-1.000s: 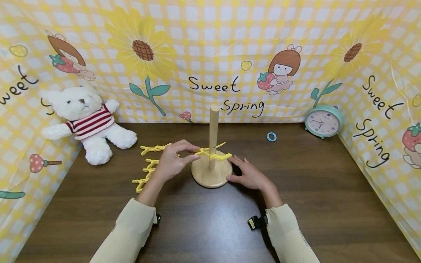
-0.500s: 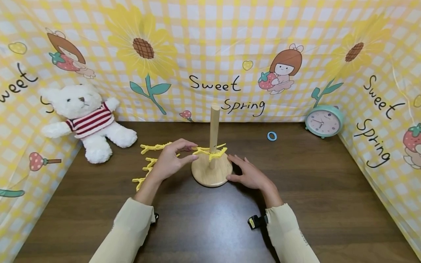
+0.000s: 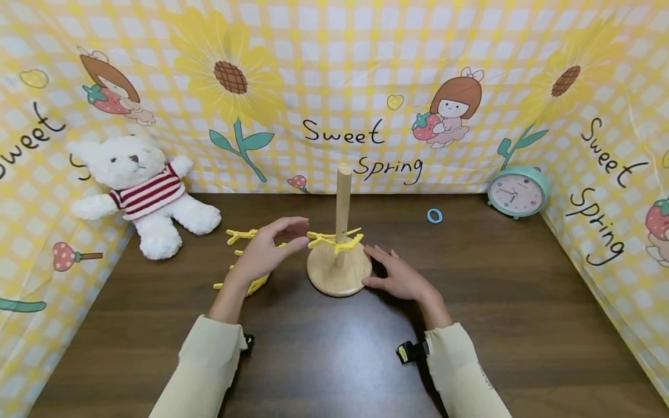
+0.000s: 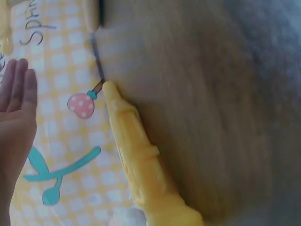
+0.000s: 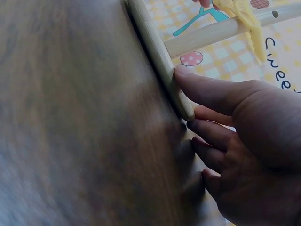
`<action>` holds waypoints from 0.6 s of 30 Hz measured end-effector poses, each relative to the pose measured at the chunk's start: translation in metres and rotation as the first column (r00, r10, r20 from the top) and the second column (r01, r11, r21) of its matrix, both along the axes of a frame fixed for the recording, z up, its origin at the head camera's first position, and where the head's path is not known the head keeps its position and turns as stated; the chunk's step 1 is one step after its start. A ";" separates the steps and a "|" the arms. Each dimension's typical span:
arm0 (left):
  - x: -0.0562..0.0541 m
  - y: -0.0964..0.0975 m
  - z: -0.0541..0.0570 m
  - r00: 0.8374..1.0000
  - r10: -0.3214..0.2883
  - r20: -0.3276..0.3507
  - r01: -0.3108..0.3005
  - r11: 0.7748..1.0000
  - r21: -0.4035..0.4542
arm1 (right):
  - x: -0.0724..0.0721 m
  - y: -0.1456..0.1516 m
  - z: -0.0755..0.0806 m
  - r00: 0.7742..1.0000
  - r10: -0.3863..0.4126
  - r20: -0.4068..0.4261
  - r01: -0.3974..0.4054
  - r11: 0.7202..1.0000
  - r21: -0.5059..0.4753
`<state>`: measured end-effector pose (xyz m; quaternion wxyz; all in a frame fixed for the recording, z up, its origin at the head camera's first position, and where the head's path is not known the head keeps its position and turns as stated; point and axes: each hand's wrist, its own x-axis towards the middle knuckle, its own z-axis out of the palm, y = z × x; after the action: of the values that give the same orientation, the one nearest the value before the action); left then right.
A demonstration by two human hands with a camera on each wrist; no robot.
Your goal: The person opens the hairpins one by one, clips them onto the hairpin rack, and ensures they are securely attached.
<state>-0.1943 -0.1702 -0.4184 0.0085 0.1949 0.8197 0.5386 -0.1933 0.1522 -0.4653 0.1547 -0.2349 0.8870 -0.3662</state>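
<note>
A yellow plastic clip (image 3: 346, 247) with forked ends sits across the upright post of a round-based wooden stand (image 3: 335, 280); its arms pass in front of and behind the post. Just left of that clip is my left hand (image 3: 263, 252), thumb and fingers apart with nothing between them. My right hand (image 3: 401, 277) holds the right edge of the base. In the right wrist view the thumb (image 5: 211, 92) lies on the rim and the other fingers are at its side. Another yellow clip (image 4: 138, 160) looms large in the left wrist view.
Several yellow clips (image 3: 241, 234) lie on the brown table (image 3: 334, 360), partly hidden behind my left hand. A blue ring (image 3: 434, 216) lies toward the back. A white teddy bear (image 3: 148, 197) sits at the back left, and a mint alarm clock (image 3: 517, 193) stands at the back right.
My left fingers pinched the clip on the post; they have let go and drawn a little left. The clip's front arm has swung closer to the post. My right hand stays at the base.
</note>
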 end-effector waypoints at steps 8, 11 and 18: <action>0.010 -0.024 0.000 0.996 0.088 0.011 -0.088 0.996 0.024 | 0.003 -0.002 -0.002 1.000 -0.002 0.012 0.002 1.000 -0.007; 0.013 -0.031 0.001 0.992 0.125 0.002 -0.125 0.992 0.020 | 0.002 -0.001 -0.001 1.000 -0.005 0.010 0.005 1.000 -0.002; 0.017 -0.049 0.005 0.989 0.142 0.029 -0.142 0.990 -0.003 | -0.002 0.001 0.000 1.000 0.001 -0.002 -0.001 1.000 -0.002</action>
<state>-0.1777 -0.2190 -0.4130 -0.0179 0.1281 0.8316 0.5401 -0.1956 0.1532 -0.4658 0.1537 -0.2361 0.8867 -0.3666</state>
